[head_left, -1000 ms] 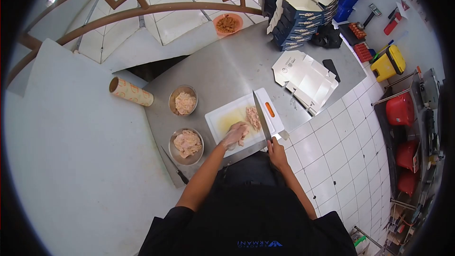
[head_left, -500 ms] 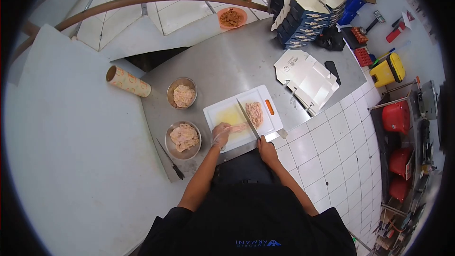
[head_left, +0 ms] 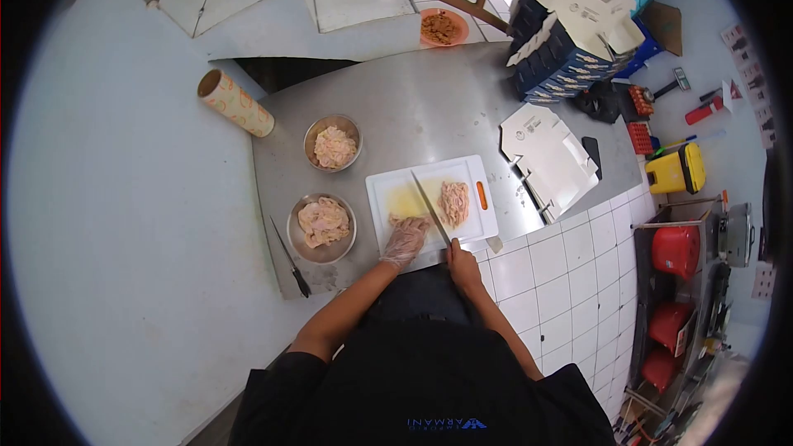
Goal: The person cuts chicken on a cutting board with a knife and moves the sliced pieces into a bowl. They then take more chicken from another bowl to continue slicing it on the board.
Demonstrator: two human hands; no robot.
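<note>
My left hand [head_left: 406, 241], in a clear plastic glove, is closed over a strip of raw chicken [head_left: 401, 220] on the white cutting board [head_left: 378, 190]; its fingers partly hide the meat. In my right hand [head_left: 463, 265] is the handle of a long knife [head_left: 429, 205], its blade slanting across the board just right of the gloved fingers. A heap of cut chicken [head_left: 454, 203] lies beyond the blade, near the orange-lined handle slot. Left of the board, a metal bowl [head_left: 355, 235] and a second metal bowl [head_left: 309, 142] hold pale raw chicken.
Another knife [head_left: 291, 261] lies left of the nearer bowl. A wrap roll [head_left: 236, 104] rests at the counter's left edge. Flattened cartons [head_left: 548, 163], a phone [head_left: 591, 155] and stacked boxes [head_left: 562, 54] occupy the right side. An orange bowl [head_left: 443, 27] sits at the back.
My left hand has turned and moved onto the chicken close to the blade, its back now facing up. The knife stays over the board. The whole view has shifted slightly.
</note>
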